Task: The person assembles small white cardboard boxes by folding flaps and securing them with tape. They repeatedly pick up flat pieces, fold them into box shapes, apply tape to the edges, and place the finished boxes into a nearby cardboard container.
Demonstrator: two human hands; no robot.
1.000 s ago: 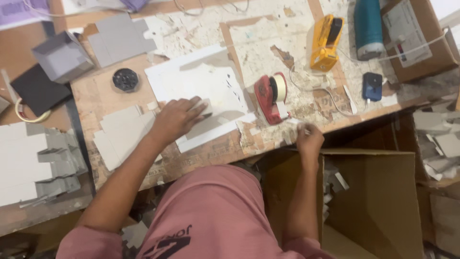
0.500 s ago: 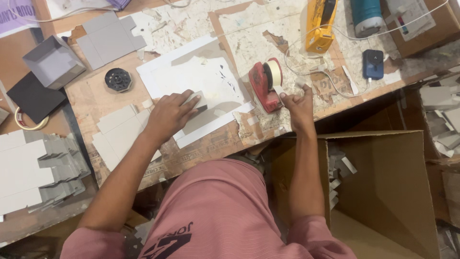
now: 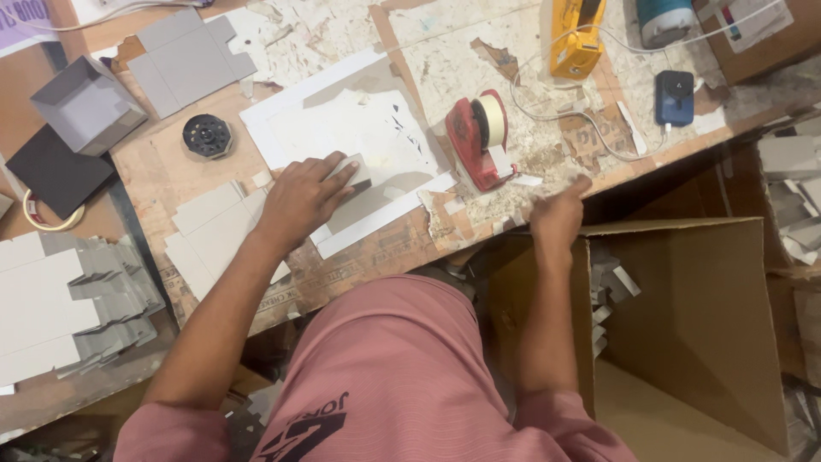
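The left hand (image 3: 301, 195) lies palm-down, left of the frame's centre, with its fingers spread flat and pressing on a small grey cardboard piece (image 3: 352, 175). That piece rests on a white sheet of card (image 3: 359, 128) spread over the worn workbench (image 3: 479, 51). The hand grips nothing; it only pins the piece against the sheet.

The right hand (image 3: 558, 214) sits at the front edge of the bench, right of centre, with its fingers curled together near scraps of tape (image 3: 505, 218). It is blurred, so I cannot tell whether it holds anything. Just above it and to the left stands a red tape dispenser (image 3: 476, 137) with a pale roll in it.

Below the right hand an open brown carton (image 3: 693, 325) fills the lower right of the frame, with grey offcuts (image 3: 609, 287) lying inside near its left wall.

At the upper left are a folded grey box (image 3: 85, 104), a flat grey box blank (image 3: 188, 56), a black square sheet (image 3: 56, 171) and a round black disc (image 3: 207, 135). A stack of grey die-cut blanks (image 3: 77, 308) lies at the left edge. Along the top right are a yellow tool (image 3: 577, 34) and a dark blue adapter (image 3: 674, 96) with a white cable.
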